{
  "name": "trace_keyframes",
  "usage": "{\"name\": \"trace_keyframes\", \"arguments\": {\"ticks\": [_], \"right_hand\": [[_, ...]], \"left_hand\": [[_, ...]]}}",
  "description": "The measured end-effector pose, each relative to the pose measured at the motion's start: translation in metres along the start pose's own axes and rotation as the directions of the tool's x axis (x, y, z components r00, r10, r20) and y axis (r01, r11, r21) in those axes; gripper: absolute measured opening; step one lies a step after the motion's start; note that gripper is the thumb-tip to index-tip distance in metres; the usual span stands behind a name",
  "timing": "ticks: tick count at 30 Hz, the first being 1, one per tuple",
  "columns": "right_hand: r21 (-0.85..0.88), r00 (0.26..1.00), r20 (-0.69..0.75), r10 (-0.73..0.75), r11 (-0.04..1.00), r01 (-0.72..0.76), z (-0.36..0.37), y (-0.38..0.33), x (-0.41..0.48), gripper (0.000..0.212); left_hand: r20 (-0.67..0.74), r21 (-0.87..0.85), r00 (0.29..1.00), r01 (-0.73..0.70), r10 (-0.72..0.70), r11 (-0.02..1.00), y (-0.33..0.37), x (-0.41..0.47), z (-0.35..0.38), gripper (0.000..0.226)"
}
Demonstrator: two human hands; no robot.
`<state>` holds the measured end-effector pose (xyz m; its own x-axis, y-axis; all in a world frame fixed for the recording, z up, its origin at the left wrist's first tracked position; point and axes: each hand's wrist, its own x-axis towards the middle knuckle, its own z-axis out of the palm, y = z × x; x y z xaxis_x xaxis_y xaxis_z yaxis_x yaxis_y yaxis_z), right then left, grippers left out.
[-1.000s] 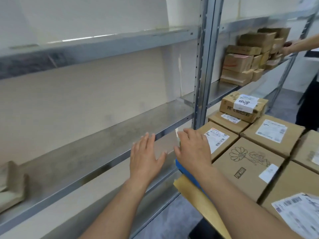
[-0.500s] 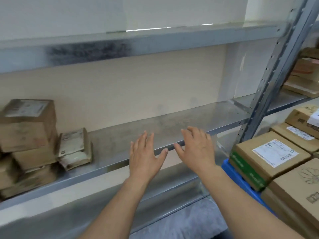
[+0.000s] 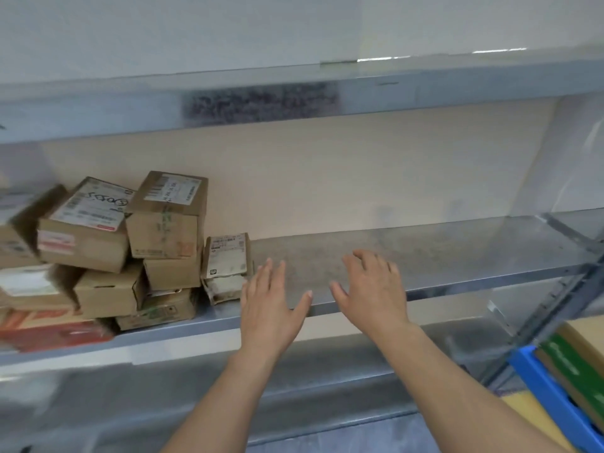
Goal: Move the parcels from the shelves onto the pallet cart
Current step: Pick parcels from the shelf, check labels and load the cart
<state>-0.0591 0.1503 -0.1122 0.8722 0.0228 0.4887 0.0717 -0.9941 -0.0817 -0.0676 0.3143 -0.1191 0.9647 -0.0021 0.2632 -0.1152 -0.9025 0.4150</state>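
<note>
Several cardboard parcels (image 3: 98, 253) are piled at the left end of the middle metal shelf (image 3: 441, 256). The rightmost is a small flat parcel (image 3: 226, 266) leaning upright beside the pile. My left hand (image 3: 271, 305) hovers with straight fingers just right of that small parcel, holding nothing. My right hand (image 3: 369, 286) is stretched out over the shelf's front edge, fingers loosely bent, also holding nothing. At the lower right corner the blue pallet cart (image 3: 549, 393) shows with a box (image 3: 585, 341) on it.
An upper shelf (image 3: 327, 99) runs across above. A lower shelf (image 3: 294, 387) lies beneath my arms. A grey upright post (image 3: 555, 315) stands at the right, between shelf and cart. A red carton (image 3: 49, 331) lies under the pile.
The view has swung left, away from the cart. The parcel pile has come further into view, and both hands now sit nearer to it, still holding nothing.
</note>
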Motion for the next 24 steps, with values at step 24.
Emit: {"name": "trace_keyframes", "arguments": {"ticks": [24], "right_hand": [[0.178,0.960,0.164,-0.228,0.964,0.198,0.062,-0.109,0.096,0.047]], "left_hand": [[-0.309,-0.174,0.898,0.270,-0.312,0.947,-0.094,0.040,-0.027,0.081]]}}
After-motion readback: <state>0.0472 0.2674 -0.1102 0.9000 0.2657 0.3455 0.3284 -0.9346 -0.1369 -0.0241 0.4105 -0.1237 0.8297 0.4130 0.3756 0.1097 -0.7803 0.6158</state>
